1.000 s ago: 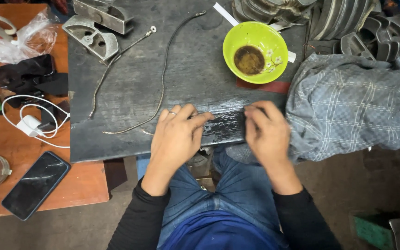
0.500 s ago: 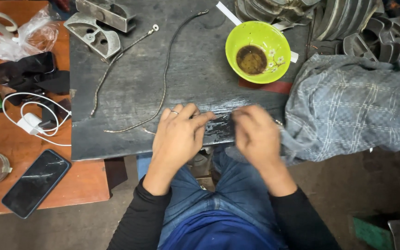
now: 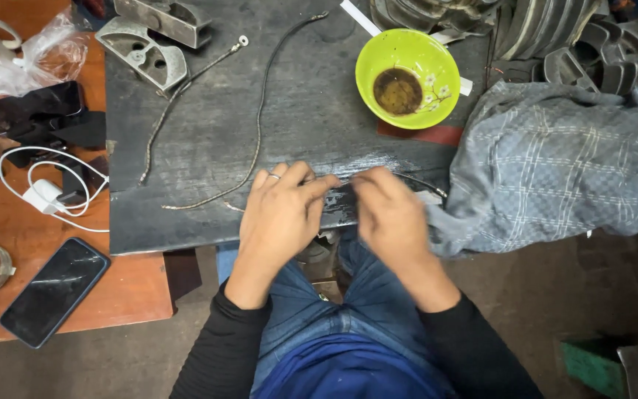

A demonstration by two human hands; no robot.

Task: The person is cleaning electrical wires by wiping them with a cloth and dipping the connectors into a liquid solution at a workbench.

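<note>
Thin wire (image 3: 415, 179) pinched by left hand (image 3: 280, 214) and right hand (image 3: 391, 218); middle stretch hidden under fingers.

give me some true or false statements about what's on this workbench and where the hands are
1. Both hands, left hand and right hand, rest at the near edge of the dark board. True.
2. The green bowl is empty. False: it holds a dark brown liquid.
3. A phone lies face up on the orange table. True.
4. The checked cloth lies left of the hands. False: it lies to their right.
5. A thin cable lies across the board. True.
</note>
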